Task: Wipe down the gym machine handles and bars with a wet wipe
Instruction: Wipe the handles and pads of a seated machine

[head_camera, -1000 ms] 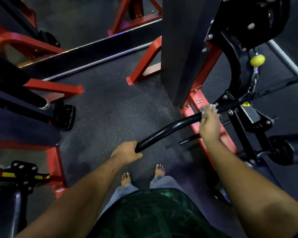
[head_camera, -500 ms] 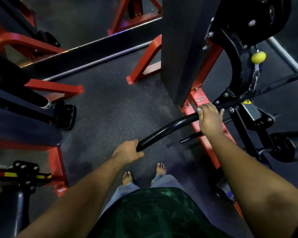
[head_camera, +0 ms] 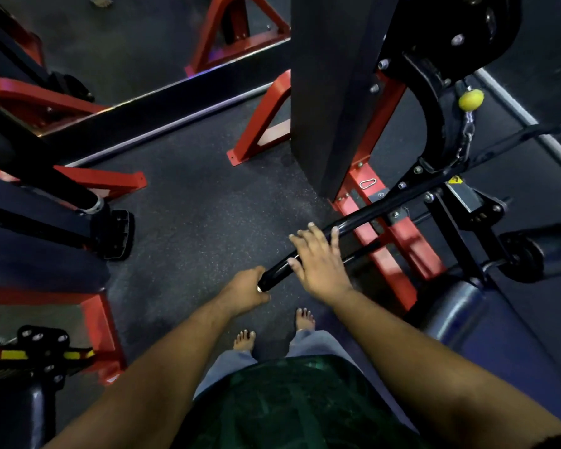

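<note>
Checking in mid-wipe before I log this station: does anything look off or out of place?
One thing: no wet wipe shows. The right hand lies over the black bar with fingers spread, and no cloth is visible beneath it. The left hand grips the bar's end. Nothing looks spilled or broken.

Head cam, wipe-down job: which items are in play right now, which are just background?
In play:
- black curved bar
- left hand, gripping the bar's end
- right hand, laid over the bar; no wipe visible

Background:
- yellow ball
- carabiner
- blue seat pad

bar (head_camera: 353, 222): glossy black | frame (head_camera: 389, 234): red | knob (head_camera: 471, 99): yellow | floor (head_camera: 208, 205): dark (pale speckles)
</note>
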Demonstrator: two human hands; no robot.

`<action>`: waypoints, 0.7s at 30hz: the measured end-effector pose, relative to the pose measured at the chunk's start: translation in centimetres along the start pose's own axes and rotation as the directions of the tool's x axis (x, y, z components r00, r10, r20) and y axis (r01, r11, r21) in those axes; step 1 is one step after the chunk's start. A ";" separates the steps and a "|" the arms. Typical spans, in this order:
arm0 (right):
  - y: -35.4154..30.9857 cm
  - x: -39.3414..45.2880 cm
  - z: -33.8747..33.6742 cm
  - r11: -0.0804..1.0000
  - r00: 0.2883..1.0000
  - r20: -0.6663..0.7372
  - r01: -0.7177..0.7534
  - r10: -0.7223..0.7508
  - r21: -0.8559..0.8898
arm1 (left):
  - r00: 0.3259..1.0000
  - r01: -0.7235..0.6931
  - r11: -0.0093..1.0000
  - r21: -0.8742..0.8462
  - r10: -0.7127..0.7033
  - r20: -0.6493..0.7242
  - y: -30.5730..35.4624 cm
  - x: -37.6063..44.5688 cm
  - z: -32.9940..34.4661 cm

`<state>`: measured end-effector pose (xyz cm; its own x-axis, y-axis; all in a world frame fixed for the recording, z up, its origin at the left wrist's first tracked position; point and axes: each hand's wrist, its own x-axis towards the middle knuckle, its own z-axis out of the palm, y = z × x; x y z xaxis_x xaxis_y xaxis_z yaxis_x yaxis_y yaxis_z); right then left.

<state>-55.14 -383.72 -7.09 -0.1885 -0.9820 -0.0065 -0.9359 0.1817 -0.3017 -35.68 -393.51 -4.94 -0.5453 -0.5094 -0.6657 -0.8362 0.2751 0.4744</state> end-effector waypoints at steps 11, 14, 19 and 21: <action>-9.3 -4.9 2.1 0.985 0.998 0.016 -0.061 0.059 0.160 | 0.953 -0.296 0.950 -0.098 0.300 0.036 -1.4 -0.9 -1.5; -11.6 -6.1 1.6 0.950 0.986 0.014 -0.163 0.166 0.266 | 0.940 -0.336 0.937 -0.097 0.340 0.029 -1.9 -1.5 -1.3; -14.2 -9.4 -0.9 0.781 0.848 -0.031 -0.472 0.529 0.408 | 0.945 -0.327 0.937 -0.124 0.326 -0.027 -2.6 -3.0 -1.0; -14.8 -11.5 -1.5 0.727 0.781 -0.032 -0.565 0.624 0.391 | 0.948 -0.319 0.940 -0.121 0.316 -0.049 -3.0 -3.6 -0.7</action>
<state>-39.59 -375.05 -1.08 -0.7408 -0.6517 -0.1628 -0.4572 0.6668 -0.5885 -31.18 -393.07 -3.51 -0.7778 -0.4359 -0.4529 -0.6047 0.3222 0.7284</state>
